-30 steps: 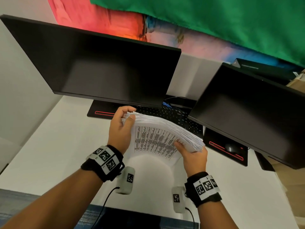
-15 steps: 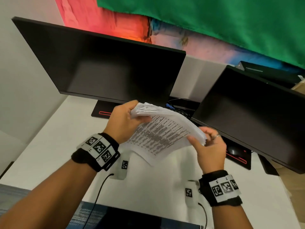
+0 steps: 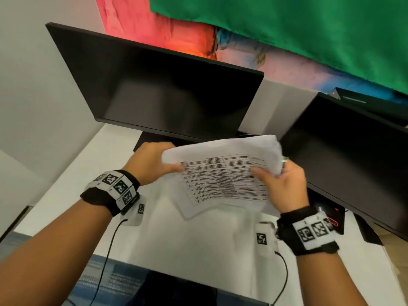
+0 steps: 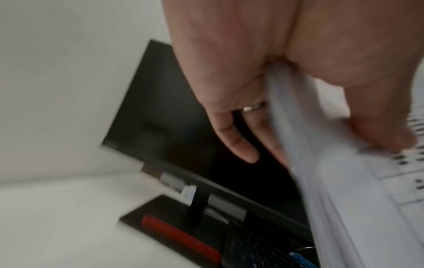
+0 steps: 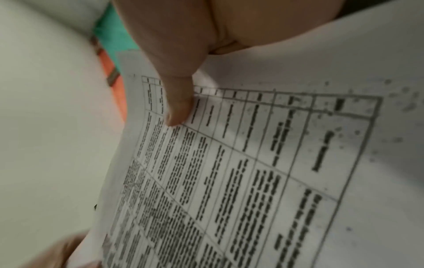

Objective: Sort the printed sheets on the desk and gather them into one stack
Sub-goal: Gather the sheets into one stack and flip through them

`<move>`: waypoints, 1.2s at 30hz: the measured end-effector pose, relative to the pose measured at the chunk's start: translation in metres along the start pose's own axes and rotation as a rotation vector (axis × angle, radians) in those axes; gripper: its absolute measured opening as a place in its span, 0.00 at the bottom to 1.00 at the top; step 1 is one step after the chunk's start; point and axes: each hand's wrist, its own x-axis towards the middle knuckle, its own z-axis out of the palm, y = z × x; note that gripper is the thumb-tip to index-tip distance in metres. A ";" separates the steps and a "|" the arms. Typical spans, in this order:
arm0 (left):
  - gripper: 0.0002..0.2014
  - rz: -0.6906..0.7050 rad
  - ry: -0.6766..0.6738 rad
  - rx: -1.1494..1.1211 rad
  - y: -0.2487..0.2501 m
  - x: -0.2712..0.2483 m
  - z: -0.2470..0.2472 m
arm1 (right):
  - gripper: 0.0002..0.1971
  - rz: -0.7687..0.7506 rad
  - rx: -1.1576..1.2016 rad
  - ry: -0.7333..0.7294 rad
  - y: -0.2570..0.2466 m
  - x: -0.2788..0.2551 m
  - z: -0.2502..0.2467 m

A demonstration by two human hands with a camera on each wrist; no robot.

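A thick stack of printed sheets (image 3: pixel 223 173) with a table of text on top is held in the air above the white desk (image 3: pixel 198 246), in front of the two monitors. My left hand (image 3: pixel 152 162) grips its left end, thumb on top and fingers underneath. My right hand (image 3: pixel 280 184) grips the right end the same way. In the left wrist view the stack's edge (image 4: pixel 321 181) runs between the thumb and fingers of my left hand (image 4: pixel 270 101). In the right wrist view my right hand (image 5: pixel 183 59) lays its thumb on the printed top sheet (image 5: pixel 252 172).
A dark monitor (image 3: pixel 159 89) stands behind the stack and a second one (image 3: pixel 353 155) at the right. A black desk mat with red trim (image 4: pixel 174 234) and a keyboard lie under the left monitor. A mouse (image 3: pixel 320 206) sits under the right monitor.
Both hands have lifted the stack higher and turned it more level and to the right. The right hand shifted its grip from the stack's lower corner to its right end.
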 end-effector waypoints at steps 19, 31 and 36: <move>0.16 -0.331 0.080 -0.575 -0.025 -0.029 0.118 | 0.19 0.384 0.185 0.237 0.104 -0.053 0.030; 0.23 -0.166 0.127 -0.651 -0.029 -0.038 0.101 | 0.27 0.276 0.047 0.193 0.096 -0.055 0.018; 0.15 -0.158 0.306 -0.759 0.001 -0.028 0.092 | 0.35 0.223 0.194 0.302 0.084 -0.050 0.023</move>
